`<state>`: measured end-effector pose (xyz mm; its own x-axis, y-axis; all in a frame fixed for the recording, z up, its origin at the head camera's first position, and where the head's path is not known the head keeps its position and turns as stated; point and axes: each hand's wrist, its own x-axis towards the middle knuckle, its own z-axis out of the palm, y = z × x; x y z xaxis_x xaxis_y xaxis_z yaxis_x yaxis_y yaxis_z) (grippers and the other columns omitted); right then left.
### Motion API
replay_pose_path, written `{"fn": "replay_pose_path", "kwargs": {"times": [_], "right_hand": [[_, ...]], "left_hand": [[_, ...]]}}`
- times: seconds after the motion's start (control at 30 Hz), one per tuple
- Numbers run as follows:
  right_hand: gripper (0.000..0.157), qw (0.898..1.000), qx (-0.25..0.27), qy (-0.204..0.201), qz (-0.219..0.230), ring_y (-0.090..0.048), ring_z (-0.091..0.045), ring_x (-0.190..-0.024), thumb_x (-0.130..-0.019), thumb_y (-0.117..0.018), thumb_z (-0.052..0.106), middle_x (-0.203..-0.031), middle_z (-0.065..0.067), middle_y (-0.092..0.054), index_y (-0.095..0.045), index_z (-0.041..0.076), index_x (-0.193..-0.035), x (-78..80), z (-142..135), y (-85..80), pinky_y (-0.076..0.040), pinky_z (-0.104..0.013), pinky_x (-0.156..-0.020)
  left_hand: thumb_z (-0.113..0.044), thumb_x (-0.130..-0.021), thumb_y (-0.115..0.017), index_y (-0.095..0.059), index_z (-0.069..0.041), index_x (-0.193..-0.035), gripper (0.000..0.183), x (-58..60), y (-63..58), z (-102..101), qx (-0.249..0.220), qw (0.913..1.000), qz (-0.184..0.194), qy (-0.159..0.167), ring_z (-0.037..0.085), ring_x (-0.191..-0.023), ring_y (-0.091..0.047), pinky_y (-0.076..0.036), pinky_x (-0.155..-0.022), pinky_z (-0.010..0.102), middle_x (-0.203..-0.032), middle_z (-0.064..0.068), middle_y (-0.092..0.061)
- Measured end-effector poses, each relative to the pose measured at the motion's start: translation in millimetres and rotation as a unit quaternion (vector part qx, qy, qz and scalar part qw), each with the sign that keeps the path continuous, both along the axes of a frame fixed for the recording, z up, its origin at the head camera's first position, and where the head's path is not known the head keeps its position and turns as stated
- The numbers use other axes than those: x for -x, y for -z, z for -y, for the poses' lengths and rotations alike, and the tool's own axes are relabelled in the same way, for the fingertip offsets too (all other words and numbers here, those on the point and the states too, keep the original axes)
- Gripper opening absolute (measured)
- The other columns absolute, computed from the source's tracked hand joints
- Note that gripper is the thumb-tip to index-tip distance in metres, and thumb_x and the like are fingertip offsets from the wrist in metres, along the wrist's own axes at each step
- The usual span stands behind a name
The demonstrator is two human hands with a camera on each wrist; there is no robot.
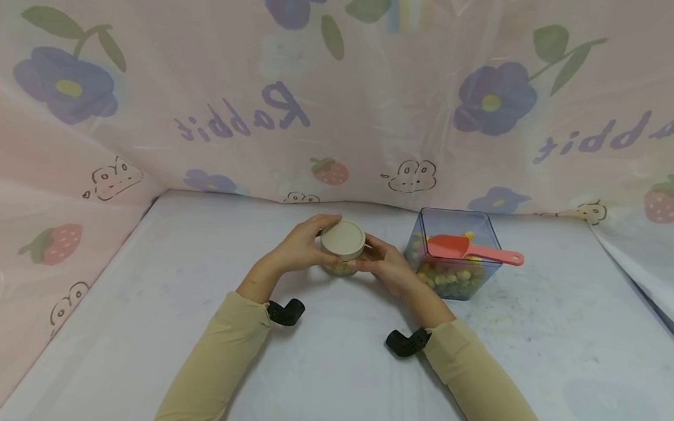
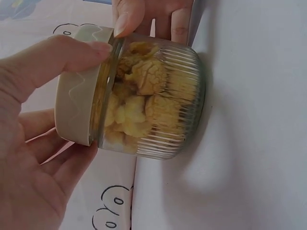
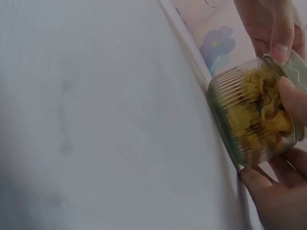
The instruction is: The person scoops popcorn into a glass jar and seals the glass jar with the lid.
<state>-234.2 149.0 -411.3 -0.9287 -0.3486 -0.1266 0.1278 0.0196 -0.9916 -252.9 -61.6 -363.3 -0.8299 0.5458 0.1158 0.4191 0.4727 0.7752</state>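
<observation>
A small ribbed glass jar point(image 2: 153, 103) stands on the white table, filled with yellow popcorn-like pieces. On its mouth sits a round cream lid point(image 1: 342, 239) with a wavy line round its side. My left hand point(image 1: 301, 245) grips the lid from the left, thumb at its lower edge and fingers round the far side. From the right, my right hand point(image 1: 392, 269) holds the jar; in the right wrist view its thumb point(image 3: 293, 101) lies on the glass near the lid, with fingers on the opposite side. Part of the lid is hidden there by that hand.
Right of the jar stands a clear bluish square tub point(image 1: 455, 221) with more yellow pieces point(image 1: 452, 281) in it. A coral-red scoop point(image 1: 448, 245) lies across its top, handle over the right rim. Behind the table hangs a printed pink curtain point(image 1: 375, 112).
</observation>
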Motion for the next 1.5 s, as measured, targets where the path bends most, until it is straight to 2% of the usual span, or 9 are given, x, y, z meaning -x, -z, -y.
{"fn": "replay_pose_path", "kwargs": {"times": [0.2, 0.43, 0.77, 0.93, 1.17, 1.5], "right_hand": [[0.077, 1.000, 0.000, -0.010, -0.011, -0.026, -0.035, -0.143, -0.086, -0.065, -0.001, -0.155, -0.019, -0.026, -0.024, 0.003, -0.151, -0.5, -1, -1.1, -0.029, -0.045, -0.114], [0.078, 1.000, 0.007, -0.013, -0.019, -0.028, -0.034, -0.142, -0.085, -0.066, -0.001, -0.155, -0.018, -0.028, -0.025, 0.005, -0.151, -0.8, -1, -0.6, -0.026, -0.045, -0.116], [0.087, 0.999, 0.029, -0.013, -0.039, -0.022, -0.032, -0.145, -0.082, -0.066, -0.007, -0.157, -0.017, -0.022, -0.017, 0.005, -0.153, -3.0, -3, -1.5, -0.021, -0.042, -0.118], [0.088, 0.998, 0.037, -0.013, -0.047, -0.018, -0.032, -0.146, -0.083, -0.066, -0.007, -0.158, -0.016, -0.019, -0.015, 0.006, -0.154, -4.0, -3, -1.9, -0.017, -0.044, -0.119], [0.087, 0.996, 0.044, -0.007, -0.081, -0.015, -0.031, -0.147, -0.083, -0.064, -0.007, -0.159, -0.015, -0.015, -0.014, 0.004, -0.153, -3.3, -2, -4.2, -0.014, -0.045, -0.120], [0.085, 0.994, 0.039, -0.015, -0.102, -0.013, -0.031, -0.147, -0.085, -0.064, -0.005, -0.159, -0.020, -0.012, -0.014, 0.002, -0.153, -1.9, 0, -10.1, -0.013, -0.047, -0.120]], "left_hand": [[-0.010, -0.076, -0.080, -0.037, 0.004, -0.143, 0.081, -0.1, 0.1, 1, 0.011, 0.9999, -0.006, 0.009, 0.034, -0.131, -0.043, -0.034, -0.111, 0.047, -0.145, 0.018, -0.042], [-0.012, -0.075, -0.080, -0.029, -0.002, -0.149, 0.090, -1.5, 1.1, 4, 0.026, 0.9997, 0.003, 0.004, 0.033, -0.140, -0.033, -0.025, -0.115, 0.052, -0.151, 0.017, -0.036], [-0.012, -0.074, -0.080, -0.021, -0.001, -0.151, 0.098, 0.7, 12.1, 11, 0.005, 0.9991, 0.042, -0.002, 0.038, -0.136, -0.036, -0.031, -0.113, 0.049, -0.151, 0.018, -0.034], [-0.014, -0.074, -0.083, -0.019, -0.001, -0.151, 0.102, 3.3, 19.7, 12, -0.002, 0.9983, 0.057, -0.006, 0.034, -0.137, -0.036, -0.030, -0.115, 0.044, -0.152, 0.018, -0.032], [-0.015, -0.072, -0.085, -0.026, -0.003, -0.150, 0.099, 6.2, 29.2, 10, -0.014, 0.9965, 0.081, -0.013, 0.031, -0.138, -0.037, -0.030, -0.115, 0.044, -0.150, 0.014, -0.037], [-0.015, -0.070, -0.087, -0.035, -0.007, -0.145, 0.092, 5.8, 33.8, 6, -0.047, 0.9935, 0.103, -0.014, 0.032, -0.137, -0.038, -0.030, -0.114, 0.045, -0.145, 0.011, -0.044]]}}
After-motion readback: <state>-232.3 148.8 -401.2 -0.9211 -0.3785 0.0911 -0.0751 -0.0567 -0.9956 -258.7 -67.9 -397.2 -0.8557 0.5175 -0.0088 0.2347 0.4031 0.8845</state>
